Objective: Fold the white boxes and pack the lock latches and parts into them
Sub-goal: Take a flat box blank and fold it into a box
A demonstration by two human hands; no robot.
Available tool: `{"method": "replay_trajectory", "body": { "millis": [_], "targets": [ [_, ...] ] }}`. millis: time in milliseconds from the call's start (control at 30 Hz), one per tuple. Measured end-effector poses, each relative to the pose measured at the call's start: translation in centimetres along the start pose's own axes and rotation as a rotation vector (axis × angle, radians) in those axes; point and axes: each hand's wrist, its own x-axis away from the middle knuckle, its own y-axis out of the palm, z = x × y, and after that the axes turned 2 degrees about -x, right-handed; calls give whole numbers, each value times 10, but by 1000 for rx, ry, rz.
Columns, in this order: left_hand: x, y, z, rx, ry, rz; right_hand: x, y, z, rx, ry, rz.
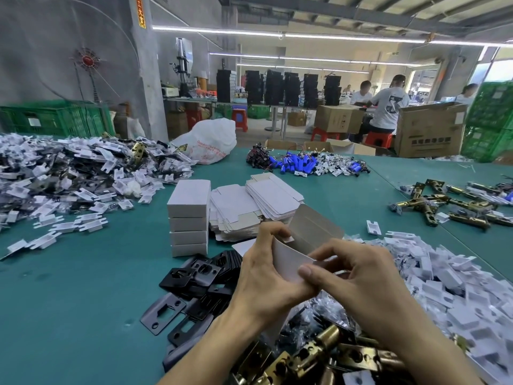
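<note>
Open lane for you: bare mat [69,287] front-left. Box stack [188,218] and black plates [200,282] crowd centre; clip pile [449,287] blocks right.

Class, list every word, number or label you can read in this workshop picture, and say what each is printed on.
None reads clearly.
Red print on the white plastic bag: too blurred to read.
Red characters on the yellow pillar sign: too small to read.
Dark marks on the large cardboard box: unreadable.
The white box being folded: blank.
</note>
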Motion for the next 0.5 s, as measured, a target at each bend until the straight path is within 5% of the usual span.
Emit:
{"method": "replay_trajectory", "body": {
  "millis": [367,500],
  "targets": [
    [0,-3,2,-39,45,-15,1,-4,2,26,-105,-37],
    [1,-2,4,-55,29,-53,0,-1,-4,-242,-79,-18]
  ]
}}
